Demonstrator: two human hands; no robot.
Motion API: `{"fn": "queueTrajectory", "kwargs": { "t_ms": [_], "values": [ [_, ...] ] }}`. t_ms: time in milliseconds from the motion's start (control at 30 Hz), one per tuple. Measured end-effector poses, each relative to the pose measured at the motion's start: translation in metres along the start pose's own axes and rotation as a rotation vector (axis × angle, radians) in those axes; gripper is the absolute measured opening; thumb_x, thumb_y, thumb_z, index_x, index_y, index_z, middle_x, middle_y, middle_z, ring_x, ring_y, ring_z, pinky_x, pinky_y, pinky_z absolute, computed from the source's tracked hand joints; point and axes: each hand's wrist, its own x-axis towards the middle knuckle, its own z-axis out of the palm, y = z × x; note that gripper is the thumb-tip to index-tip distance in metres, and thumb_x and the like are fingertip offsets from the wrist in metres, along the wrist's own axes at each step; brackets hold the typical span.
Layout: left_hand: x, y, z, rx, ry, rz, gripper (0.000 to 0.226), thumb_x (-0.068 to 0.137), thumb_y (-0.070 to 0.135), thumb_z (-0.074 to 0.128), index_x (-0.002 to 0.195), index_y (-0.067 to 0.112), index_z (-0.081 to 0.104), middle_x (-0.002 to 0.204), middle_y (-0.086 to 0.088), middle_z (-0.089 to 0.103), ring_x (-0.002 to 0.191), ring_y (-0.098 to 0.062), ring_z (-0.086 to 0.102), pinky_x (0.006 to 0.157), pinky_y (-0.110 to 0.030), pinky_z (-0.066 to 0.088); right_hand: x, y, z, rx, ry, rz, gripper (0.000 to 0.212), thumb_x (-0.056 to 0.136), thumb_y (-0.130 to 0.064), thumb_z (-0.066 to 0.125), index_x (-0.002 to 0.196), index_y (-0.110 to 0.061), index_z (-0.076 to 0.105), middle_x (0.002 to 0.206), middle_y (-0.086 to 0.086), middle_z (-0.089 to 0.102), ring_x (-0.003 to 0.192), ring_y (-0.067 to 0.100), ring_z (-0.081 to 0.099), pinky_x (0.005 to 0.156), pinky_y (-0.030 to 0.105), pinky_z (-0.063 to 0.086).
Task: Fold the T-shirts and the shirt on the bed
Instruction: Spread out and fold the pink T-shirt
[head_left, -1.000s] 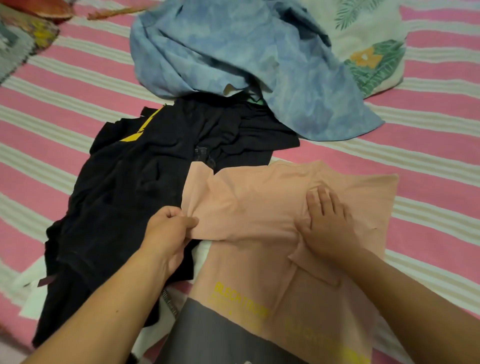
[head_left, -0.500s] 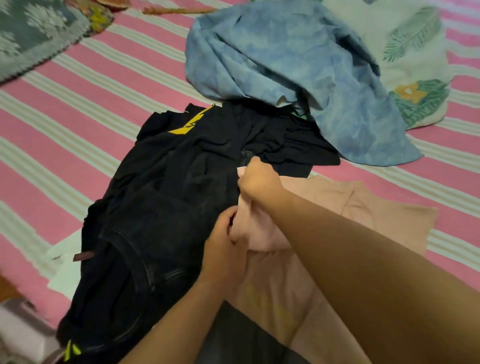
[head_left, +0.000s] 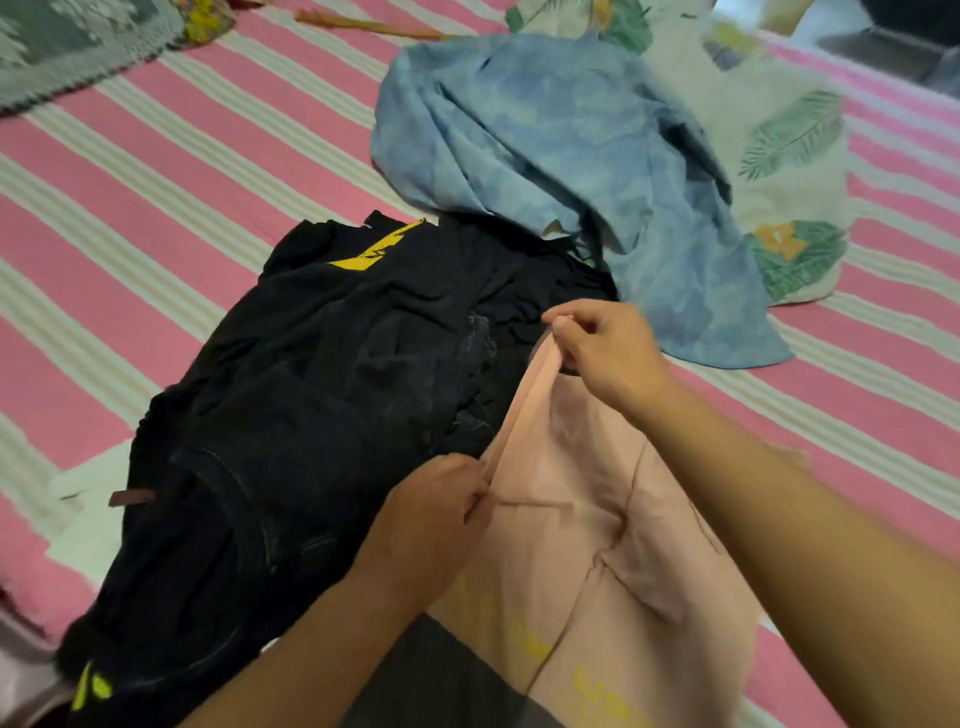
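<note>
Both hands have spread apart along the pink T-shirt's (head_left: 587, 509) left edge; left hand (head_left: 436, 512) and right hand (head_left: 602, 348) each pinch it, lifted off the bed (head_left: 130, 171). Side fold, probably. Next: carry edge across.

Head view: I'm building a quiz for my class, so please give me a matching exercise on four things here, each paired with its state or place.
Things:
1. peach T-shirt
2. black T-shirt
3. blue shirt
4. leaf-print pillow

States or places:
A. crumpled heap, partly on the pillow
B. left edge pinched by both hands
C. far right on the bed
D. spread out, yellow print

Pairs: 1-B, 2-D, 3-A, 4-C
</note>
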Motion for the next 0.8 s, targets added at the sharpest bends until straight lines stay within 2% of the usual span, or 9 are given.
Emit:
{"fn": "queueTrajectory", "kwargs": {
  "t_ms": [67,133,200,300,400,500,600,700,800],
  "values": [
    [-0.004,0.012,-0.003,0.014,0.024,0.121,0.031,0.095,0.038,0.052,0.092,0.017,0.075,0.089,0.010,0.061,0.083,-0.001,0.051,0.073,-0.022,0.049,-0.005,0.002,-0.012,0.140,-0.026,0.080,0.023,0.098,-0.016,0.060,0.091,-0.032,0.076,0.069,-0.006,0.068,0.065,0.010,0.060,0.075,0.033,0.061],
    [-0.010,0.025,-0.002,0.025,0.006,0.208,0.031,0.095,0.034,0.055,0.115,0.020,0.072,0.088,0.011,0.056,0.080,0.002,0.043,0.070,-0.011,0.042,-0.012,0.004,-0.022,0.224,-0.064,0.126,0.022,0.099,-0.013,0.061,0.096,-0.028,0.076,0.076,0.006,0.069,0.066,0.013,0.059,0.071,0.029,0.057],
    [-0.012,0.034,0.002,0.046,0.000,0.245,0.028,0.094,0.026,0.061,0.122,0.025,0.066,0.085,0.011,0.052,0.078,0.002,0.036,0.065,-0.009,0.032,-0.017,0.009,-0.034,0.238,-0.102,0.159,0.018,0.099,-0.009,0.062,0.104,-0.020,0.075,0.080,0.008,0.069,0.069,0.014,0.060,0.069,0.024,0.055],
    [-0.010,0.036,0.012,0.075,0.050,0.220,0.014,0.095,0.031,0.051,0.107,0.030,0.058,0.072,0.008,0.054,0.063,-0.007,0.045,0.051,-0.025,0.043,-0.023,0.017,-0.051,0.189,-0.156,0.192,0.027,0.093,0.000,0.066,0.111,-0.018,0.074,0.087,0.008,0.067,0.075,0.016,0.063,0.070,0.023,0.057],
    [-0.007,0.034,0.013,0.158,0.065,0.196,0.023,0.095,0.032,0.048,0.091,0.021,0.067,0.066,0.003,0.051,0.057,-0.017,0.049,0.043,-0.035,0.045,-0.030,0.022,-0.063,0.092,-0.194,0.211,0.044,0.086,0.010,0.063,0.110,-0.026,0.074,0.097,0.005,0.069,0.083,0.015,0.065,0.075,0.023,0.056],
    [-0.014,0.035,0.013,0.190,0.016,0.135,0.007,0.088,0.017,0.065,0.081,0.014,0.064,0.081,0.005,0.048,0.073,-0.014,0.047,0.051,-0.032,0.047,-0.032,0.029,-0.067,0.092,-0.131,0.244,0.039,0.087,0.007,0.059,0.097,-0.027,0.076,0.089,0.001,0.073,0.081,0.012,0.066,0.079,0.025,0.055],
    [-0.026,0.042,0.020,0.082,0.020,0.017,0.030,0.082,0.006,0.073,0.071,0.018,0.049,0.076,0.009,0.043,0.067,-0.010,0.041,0.050,-0.025,0.037,-0.034,0.031,-0.061,0.205,-0.043,0.319,0.028,0.087,0.004,0.058,0.088,-0.017,0.077,0.085,0.005,0.073,0.079,0.017,0.066,0.085,0.039,0.061],
    [-0.035,0.048,0.027,0.017,0.076,0.038,0.027,0.086,0.008,0.062,0.076,0.023,0.042,0.074,0.011,0.040,0.065,-0.008,0.037,0.051,-0.020,0.028,-0.044,0.031,-0.051,0.274,0.060,0.352,0.020,0.091,-0.002,0.057,0.082,-0.010,0.072,0.078,0.003,0.068,0.074,0.018,0.063,0.081,0.043,0.063],
    [-0.040,0.058,0.035,-0.005,0.144,0.115,0.010,0.088,0.013,0.050,0.088,0.023,0.049,0.082,0.008,0.047,0.073,-0.012,0.044,0.058,-0.029,0.042,-0.063,0.035,-0.050,0.404,0.203,0.357,0.022,0.093,-0.006,0.051,0.080,-0.016,0.066,0.075,0.003,0.061,0.072,0.018,0.061,0.068,0.036,0.062]
  ]
}}
